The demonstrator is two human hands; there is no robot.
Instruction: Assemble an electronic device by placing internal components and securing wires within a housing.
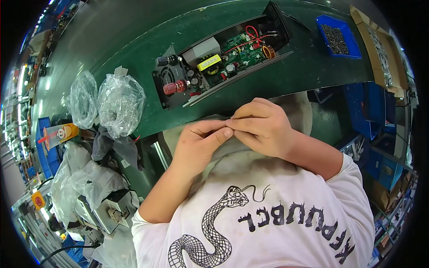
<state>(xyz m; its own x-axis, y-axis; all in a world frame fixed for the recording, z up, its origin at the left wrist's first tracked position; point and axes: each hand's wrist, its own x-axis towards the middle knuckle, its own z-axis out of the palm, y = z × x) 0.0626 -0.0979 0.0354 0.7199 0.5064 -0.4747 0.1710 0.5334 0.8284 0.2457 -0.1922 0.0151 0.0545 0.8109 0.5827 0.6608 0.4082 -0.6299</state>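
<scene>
Left hand (194, 145) and right hand (263, 127): fingers pinched, tips meeting; whether a part is between them cannot be told. The unit (232, 56) lies open-side up on the counter (308, 67) just beyond, presumably for access.

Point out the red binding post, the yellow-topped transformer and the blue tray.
Red binding post (173, 87): head view, on its knob.
Yellow-topped transformer (209, 64): head view, on its yellow top.
Blue tray (354, 43): head view, on its right wall.
</scene>
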